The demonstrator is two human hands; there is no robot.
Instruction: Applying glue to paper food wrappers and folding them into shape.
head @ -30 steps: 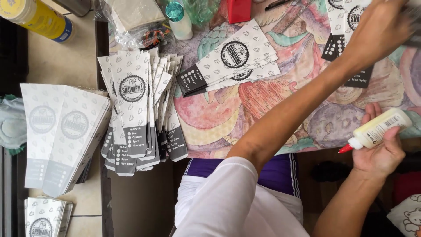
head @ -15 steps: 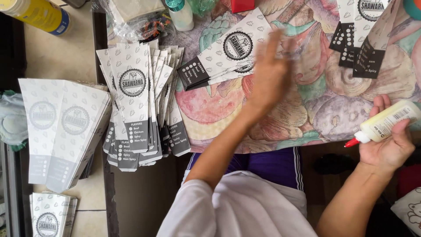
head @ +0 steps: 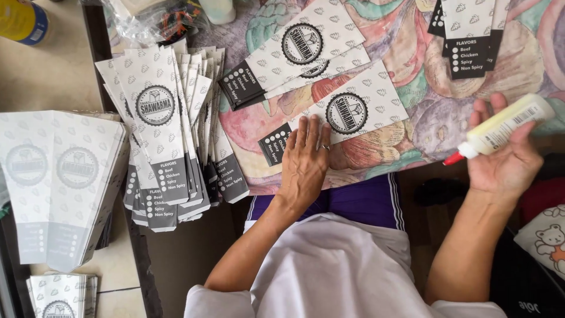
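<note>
My left hand [head: 304,162] lies flat, fingers spread, on the lower left part of a white printed paper sleeve [head: 353,112] with a round black emblem and a black end. The sleeve rests on a colourful patterned tablecloth [head: 406,82]. My right hand [head: 507,159] holds a pale yellow glue bottle [head: 506,125] with a red tip, pointing left, off the table's near edge. Two more flat sleeves [head: 297,50] lie just beyond the pressed one.
A fanned pile of the same sleeves [head: 168,129] covers the table's left edge. Folded sleeves [head: 59,176] stack on a beige surface at far left, more [head: 59,294] below. Other sleeves [head: 468,32] lie top right. A yellow bottle [head: 23,20] and plastic bag [head: 159,17] sit behind.
My left hand came back from the far right, brought one sleeve to the near edge and now presses it flat. My right hand stayed put with the glue bottle.
</note>
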